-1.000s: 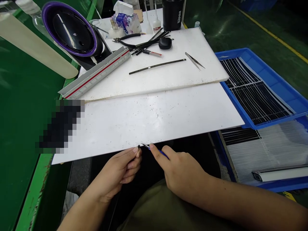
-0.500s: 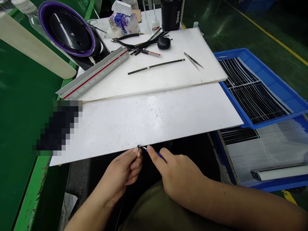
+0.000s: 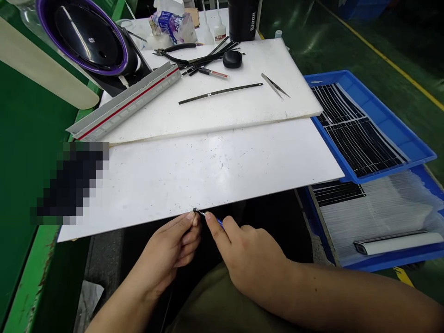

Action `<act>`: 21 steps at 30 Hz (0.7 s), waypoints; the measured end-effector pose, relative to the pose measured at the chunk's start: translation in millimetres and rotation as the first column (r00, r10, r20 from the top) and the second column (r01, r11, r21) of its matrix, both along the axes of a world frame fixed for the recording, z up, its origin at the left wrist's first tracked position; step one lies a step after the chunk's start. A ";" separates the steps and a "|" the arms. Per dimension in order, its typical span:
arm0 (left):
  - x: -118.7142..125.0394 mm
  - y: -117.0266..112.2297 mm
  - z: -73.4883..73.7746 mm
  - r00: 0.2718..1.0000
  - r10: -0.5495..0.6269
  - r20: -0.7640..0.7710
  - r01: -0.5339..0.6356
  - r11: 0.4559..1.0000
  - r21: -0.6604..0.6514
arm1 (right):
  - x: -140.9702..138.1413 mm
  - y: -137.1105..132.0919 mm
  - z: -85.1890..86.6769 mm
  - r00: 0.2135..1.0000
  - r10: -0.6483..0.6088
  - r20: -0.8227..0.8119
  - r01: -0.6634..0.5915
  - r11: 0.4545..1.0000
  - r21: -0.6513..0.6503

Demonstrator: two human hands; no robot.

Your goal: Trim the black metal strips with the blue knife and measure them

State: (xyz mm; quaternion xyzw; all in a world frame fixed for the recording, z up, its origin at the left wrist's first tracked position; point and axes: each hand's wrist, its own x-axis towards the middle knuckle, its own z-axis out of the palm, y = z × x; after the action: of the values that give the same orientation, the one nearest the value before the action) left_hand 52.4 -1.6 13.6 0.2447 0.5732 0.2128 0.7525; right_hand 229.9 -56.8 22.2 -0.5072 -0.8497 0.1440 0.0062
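At the front edge of the white board (image 3: 166, 180), my left hand (image 3: 173, 245) pinches a small dark piece (image 3: 195, 211) between thumb and fingertips; most of it is hidden. My right hand (image 3: 249, 249) is closed around a blue-handled tool (image 3: 219, 223), forefinger stretched along it. The tool's thin metal tip points left and meets the dark piece, or nearly so; I cannot tell which. Dark specks lie scattered on the board in front of both hands.
On a thick white slab (image 3: 243, 106) lie a thin dark strip (image 3: 222, 93), tweezers (image 3: 275, 86), cutting pliers (image 3: 173, 52), more strips and a black case (image 3: 232, 59). A scale ruler (image 3: 128, 104) rests leftward. Blue trays (image 3: 391, 173) of strips stand right.
The whole view has shifted a little, so everything sits slightly further left. Both hands keep nearly the same grip, and the tool's tip stays at the dark piece.
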 end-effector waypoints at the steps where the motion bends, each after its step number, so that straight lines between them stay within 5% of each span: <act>1: -2.0 1.1 0.1 1.000 -0.006 0.022 0.007 1.000 -0.014 | 0.4 -0.1 -0.5 1.000 0.000 0.007 0.000 1.000 0.006; 21: -16.4 11.2 2.3 0.995 -0.042 0.091 0.052 0.993 -0.108 | 10.4 13.7 3.3 0.983 -0.078 -0.167 0.063 0.994 -0.092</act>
State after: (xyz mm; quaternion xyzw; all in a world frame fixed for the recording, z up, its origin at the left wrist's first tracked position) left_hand 35.9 9.6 15.9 0.2067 0.5443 0.1739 0.7942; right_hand 240.3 -43.1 25.5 -0.5227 -0.8205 0.2229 0.0619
